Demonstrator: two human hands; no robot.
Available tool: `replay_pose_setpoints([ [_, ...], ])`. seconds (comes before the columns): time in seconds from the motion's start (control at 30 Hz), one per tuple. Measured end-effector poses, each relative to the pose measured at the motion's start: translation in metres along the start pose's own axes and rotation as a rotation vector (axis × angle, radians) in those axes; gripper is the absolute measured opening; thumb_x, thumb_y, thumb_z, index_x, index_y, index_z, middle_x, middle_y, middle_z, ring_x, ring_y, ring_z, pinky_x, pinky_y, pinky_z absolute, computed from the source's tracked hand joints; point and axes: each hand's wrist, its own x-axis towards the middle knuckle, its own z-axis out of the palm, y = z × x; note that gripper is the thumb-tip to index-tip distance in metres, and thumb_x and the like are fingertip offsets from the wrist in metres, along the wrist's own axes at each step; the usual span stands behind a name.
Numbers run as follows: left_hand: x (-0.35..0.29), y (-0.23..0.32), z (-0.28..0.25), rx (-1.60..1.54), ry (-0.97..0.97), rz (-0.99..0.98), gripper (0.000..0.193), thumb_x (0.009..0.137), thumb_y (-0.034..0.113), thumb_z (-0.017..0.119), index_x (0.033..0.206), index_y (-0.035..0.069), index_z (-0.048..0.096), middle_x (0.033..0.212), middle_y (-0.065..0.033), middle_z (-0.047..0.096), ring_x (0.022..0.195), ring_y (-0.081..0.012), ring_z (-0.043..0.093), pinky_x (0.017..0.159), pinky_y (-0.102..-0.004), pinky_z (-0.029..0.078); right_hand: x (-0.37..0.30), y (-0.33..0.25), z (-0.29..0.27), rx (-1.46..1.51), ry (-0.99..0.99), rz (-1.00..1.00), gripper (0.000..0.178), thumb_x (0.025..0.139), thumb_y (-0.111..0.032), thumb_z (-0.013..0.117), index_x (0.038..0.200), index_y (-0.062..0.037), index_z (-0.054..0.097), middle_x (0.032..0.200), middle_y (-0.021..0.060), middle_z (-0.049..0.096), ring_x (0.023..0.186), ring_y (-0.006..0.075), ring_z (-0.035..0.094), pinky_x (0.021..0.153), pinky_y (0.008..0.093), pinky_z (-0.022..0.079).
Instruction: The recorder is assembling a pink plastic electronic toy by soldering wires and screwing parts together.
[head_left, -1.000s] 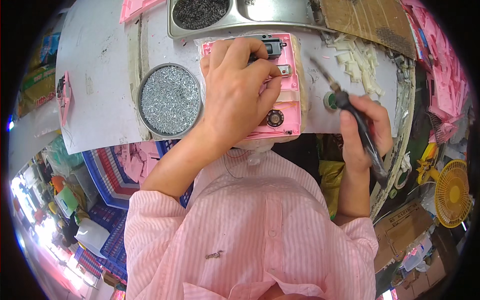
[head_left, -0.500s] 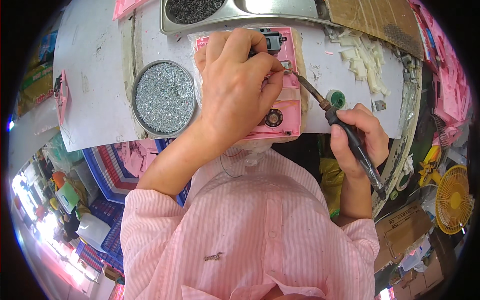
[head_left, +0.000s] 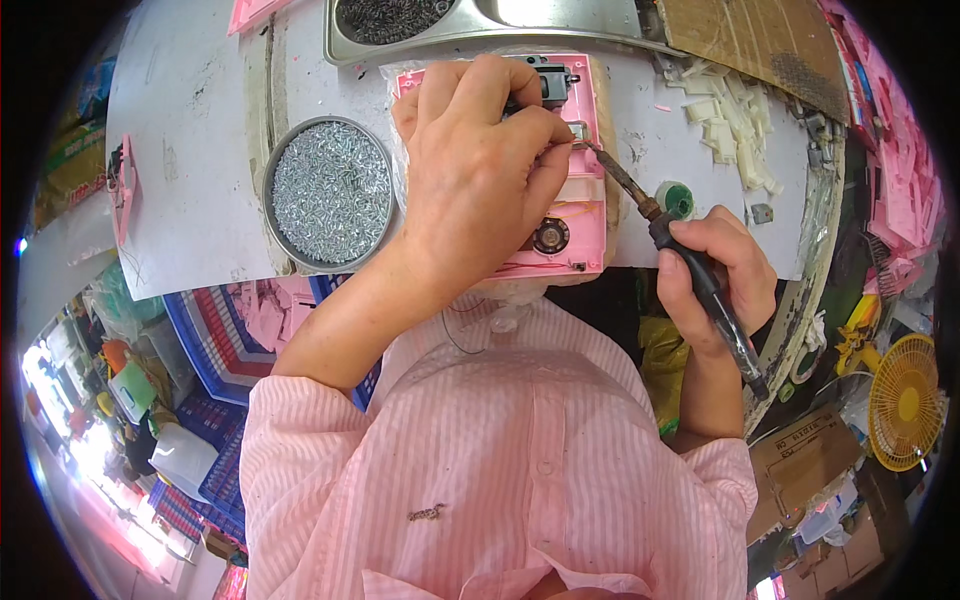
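Note:
My right hand [head_left: 728, 265] grips the black handle of a soldering iron [head_left: 712, 295]. The iron's tip reaches a small metal part [head_left: 578, 130] on the right side of an open pink plastic casing [head_left: 592, 225]. Over the casing's left half lies my left hand [head_left: 475, 160], its thumb and forefinger pinched beside the iron's tip on what looks like a thin wire, mostly hidden by the fingers. A dark boxy mechanism [head_left: 555, 82] sits in the top of the casing, partly covered by my hand. Lower down is a round black part [head_left: 551, 236] with thin wires near it.
Left of the casing stands a round dish [head_left: 330, 195] full of small silvery screws or pins. A metal tray [head_left: 480, 35] with dark small parts is at the back. A green-lined little pot [head_left: 675, 198] and cream plastic pieces [head_left: 725, 125] lie right. A yellow fan [head_left: 905, 400] stands far right.
Both hands hold almost the same pose, with the iron's tip still at the small metal part. The whole view has shifted very slightly.

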Motion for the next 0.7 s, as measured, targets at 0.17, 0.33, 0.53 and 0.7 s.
replay_pose_setpoints([
  [0.17, 0.002, 0.004, -0.006, 0.044, -0.054, -0.007, 0.013, 0.073, 0.015, 0.080, 0.085, 0.012, 0.076, 0.098, -0.0007, 0.057, 0.096, -0.0241, 0.052, 0.088, -0.0391, 0.036, 0.012, -0.001, -0.006, -0.063, -0.099, -0.096, 0.027, 0.073, 0.001, 0.077, 0.098, -0.0033, 0.069, 0.068, 0.0043, 0.060, 0.054, 0.0160, 0.050, 0.050, 0.0279, 0.038],
  [0.33, 0.002, 0.002, -0.004, 0.034, -0.040, 0.009, 0.007, 0.074, 0.017, 0.077, 0.079, 0.013, 0.074, 0.098, -0.0002, 0.057, 0.096, -0.0267, 0.052, 0.086, -0.0458, 0.036, 0.011, -0.015, -0.012, -0.032, -0.095, 0.112, 0.029, 0.075, -0.003, 0.081, 0.102, -0.0021, 0.070, 0.069, 0.0046, 0.061, 0.056, 0.0133, 0.051, 0.051, 0.0258, 0.036],
  [0.53, 0.003, 0.004, -0.003, 0.046, -0.034, 0.017, 0.008, 0.075, 0.017, 0.077, 0.080, 0.012, 0.074, 0.098, -0.0008, 0.057, 0.097, -0.0265, 0.053, 0.087, -0.0458, 0.036, 0.000, -0.015, -0.016, 0.025, 0.022, 0.184, 0.028, 0.080, -0.005, 0.081, 0.105, 0.0004, 0.070, 0.072, 0.0027, 0.061, 0.058, 0.0086, 0.049, 0.050, 0.0225, 0.032],
  [0.7, 0.002, 0.006, -0.004, 0.069, -0.044, 0.008, 0.008, 0.075, 0.017, 0.077, 0.080, 0.012, 0.073, 0.099, -0.0008, 0.057, 0.097, -0.0263, 0.053, 0.088, -0.0457, 0.036, -0.002, -0.012, -0.015, 0.027, 0.024, 0.132, 0.029, 0.080, -0.006, 0.080, 0.106, 0.0009, 0.069, 0.072, 0.0031, 0.061, 0.057, 0.0088, 0.048, 0.050, 0.0229, 0.031],
])
